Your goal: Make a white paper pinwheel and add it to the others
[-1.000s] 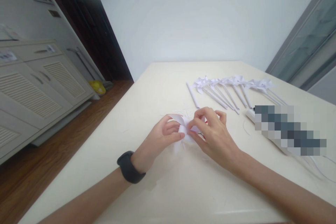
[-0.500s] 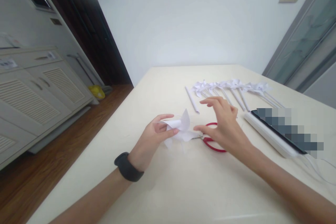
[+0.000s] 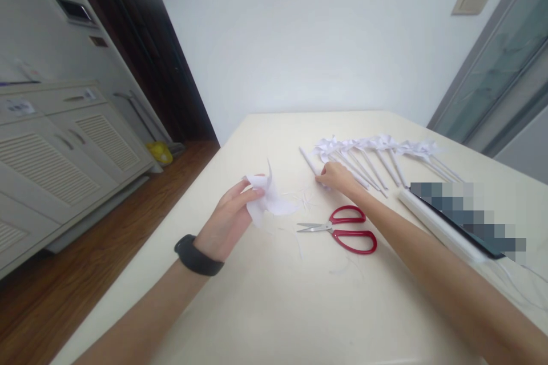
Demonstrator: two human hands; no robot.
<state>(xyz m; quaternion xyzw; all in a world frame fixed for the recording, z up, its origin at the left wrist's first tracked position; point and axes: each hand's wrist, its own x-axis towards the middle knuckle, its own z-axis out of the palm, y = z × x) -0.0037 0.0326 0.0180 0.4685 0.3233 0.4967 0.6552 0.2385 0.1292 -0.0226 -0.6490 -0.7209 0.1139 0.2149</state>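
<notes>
In my left hand is a white paper pinwheel head, pinched between thumb and fingers, its pointed blades sticking up and out to the right. My right hand reaches across the table, its fingers closed at the near end of a loose rolled paper stick that lies flat. Red-handled scissors rest on the table below my right forearm, blades pointing left and slightly apart. Thin white paper scraps are scattered between my hands and around the scissors.
Several white paper pinwheels on sticks lie in a row at the back right. A white stand or case with a dark-screened device, partly pixelated, sits on the right with cables. The table meets a wall at the back.
My right hand has gone from hovering wide above the scissors to the loose paper stick and closed on its end. My left hand has shifted slightly left with the pinwheel head.
</notes>
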